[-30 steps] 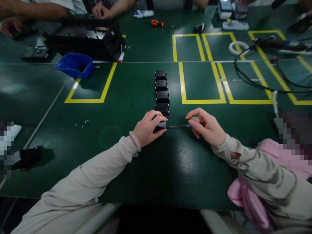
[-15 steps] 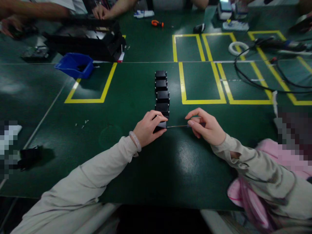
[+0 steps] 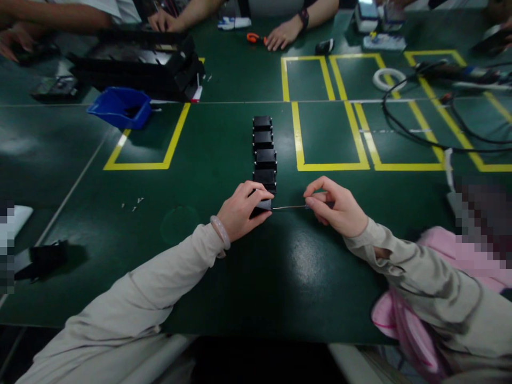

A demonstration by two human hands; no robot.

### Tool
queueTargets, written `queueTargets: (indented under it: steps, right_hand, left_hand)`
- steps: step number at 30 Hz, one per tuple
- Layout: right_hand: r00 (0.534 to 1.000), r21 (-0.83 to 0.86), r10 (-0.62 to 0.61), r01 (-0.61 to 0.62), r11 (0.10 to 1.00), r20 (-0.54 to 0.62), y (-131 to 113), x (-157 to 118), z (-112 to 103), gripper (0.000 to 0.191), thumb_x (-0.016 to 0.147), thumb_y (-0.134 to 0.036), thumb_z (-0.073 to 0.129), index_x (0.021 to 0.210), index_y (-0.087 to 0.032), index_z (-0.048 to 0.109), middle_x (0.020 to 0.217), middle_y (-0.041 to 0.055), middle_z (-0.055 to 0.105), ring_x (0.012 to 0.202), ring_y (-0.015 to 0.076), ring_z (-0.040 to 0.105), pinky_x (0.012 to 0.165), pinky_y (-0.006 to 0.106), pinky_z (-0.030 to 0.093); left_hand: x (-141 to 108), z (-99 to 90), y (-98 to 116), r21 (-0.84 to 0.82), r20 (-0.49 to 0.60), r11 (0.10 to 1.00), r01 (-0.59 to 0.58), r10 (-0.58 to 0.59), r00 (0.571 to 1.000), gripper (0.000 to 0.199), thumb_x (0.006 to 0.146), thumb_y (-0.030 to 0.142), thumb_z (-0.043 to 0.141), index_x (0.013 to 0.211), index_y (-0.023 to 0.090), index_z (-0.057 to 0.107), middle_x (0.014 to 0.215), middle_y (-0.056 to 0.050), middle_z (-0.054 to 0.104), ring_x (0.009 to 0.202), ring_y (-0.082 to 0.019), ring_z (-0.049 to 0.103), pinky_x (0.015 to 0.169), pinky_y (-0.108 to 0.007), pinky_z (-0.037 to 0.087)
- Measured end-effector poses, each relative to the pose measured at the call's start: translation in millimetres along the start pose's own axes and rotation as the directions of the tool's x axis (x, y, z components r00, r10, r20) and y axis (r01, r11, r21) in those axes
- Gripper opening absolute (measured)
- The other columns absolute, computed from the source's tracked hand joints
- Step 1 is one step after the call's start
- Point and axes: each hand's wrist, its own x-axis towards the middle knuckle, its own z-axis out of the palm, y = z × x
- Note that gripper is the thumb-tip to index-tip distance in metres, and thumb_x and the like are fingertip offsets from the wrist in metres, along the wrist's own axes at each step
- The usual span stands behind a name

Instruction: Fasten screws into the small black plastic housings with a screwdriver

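Note:
My left hand (image 3: 240, 210) is closed around a small black block (image 3: 262, 205) at the near end of a row of similar black blocks (image 3: 264, 158). Small bright screws stick out at the sides of the row. In my right hand (image 3: 335, 205) is a screwdriver (image 3: 288, 207), gripped between thumb and fingers. Its thin metal shaft lies nearly level and its tip meets the right side of the held block. Most of the handle is hidden in my palm.
Several loose screws (image 3: 137, 201) lie to the left. Beyond are a blue bin (image 3: 122, 108) and a large black housing (image 3: 132, 66). A co-worker's hand (image 3: 283, 35) rests by an orange-handled tool (image 3: 253, 37). Cables (image 3: 394, 120) and a white ring (image 3: 389, 79) lie right.
A co-worker's hand has come in across the table beside the orange-handled tool. My two hands, the block and the screwdriver keep nearly the same positions.

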Motion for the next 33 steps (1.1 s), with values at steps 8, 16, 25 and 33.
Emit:
queueTargets:
  steps: [8, 16, 25, 33]
  right_hand:
    - [0.994, -0.111, -0.077, 0.068, 0.991, -0.074, 0.8, 2.4, 0.3, 0.025, 0.09, -0.032, 0.062, 0.074, -0.021, 0.047, 0.048, -0.0089, 0.047, 0.041, 0.0051, 0.038, 0.045, 0.023, 0.028]
    - [0.992, -0.135, -0.094, 0.082, 0.987, -0.08, -0.7, 1.7, 1.3, 0.025, 0.09, -0.032, 0.061, 0.073, -0.022, 0.046, 0.049, -0.0086, 0.046, 0.044, 0.0065, 0.039, 0.048, 0.024, 0.029]
    - [0.992, -0.159, -0.099, 0.087, 0.983, -0.073, 0.0, 1.7, 0.6, 0.024, 0.091, -0.031, 0.06, 0.073, -0.022, 0.047, 0.05, -0.0086, 0.045, 0.045, 0.0067, 0.039, 0.049, 0.024, 0.03]
    - [0.987, -0.276, -0.149, 0.128, 0.953, -0.057, -1.3, -1.5, -0.6, 0.023, 0.092, -0.032, 0.059, 0.074, -0.022, 0.048, 0.052, -0.0081, 0.046, 0.046, 0.0068, 0.04, 0.049, 0.023, 0.032]
  left_hand:
    - [-0.3, 0.6, -0.6, -0.002, 0.005, 1.0, 0.005, -0.005, 1.0, 0.029, 0.089, 0.023, 0.065, 0.117, 0.017, 0.057, 0.117, -0.01, 0.057, 0.107, -0.024, 0.055, 0.093, -0.043, 0.051]
    - [0.1, 0.2, -1.2, -0.006, 0.005, 1.0, 0.001, -0.001, 1.0, 0.029, 0.09, 0.024, 0.065, 0.116, 0.017, 0.057, 0.117, -0.01, 0.057, 0.107, -0.024, 0.056, 0.093, -0.042, 0.05]
    - [0.1, 0.9, -1.5, -0.017, 0.0, 1.0, 0.003, -0.003, 1.0, 0.028, 0.09, 0.024, 0.065, 0.116, 0.017, 0.057, 0.117, -0.01, 0.057, 0.108, -0.024, 0.056, 0.093, -0.041, 0.05]
    - [0.0, -0.1, -0.7, -0.021, 0.008, 1.0, 0.015, -0.015, 1.0, 0.028, 0.09, 0.024, 0.064, 0.116, 0.018, 0.056, 0.117, -0.01, 0.057, 0.108, -0.024, 0.055, 0.095, -0.043, 0.05]
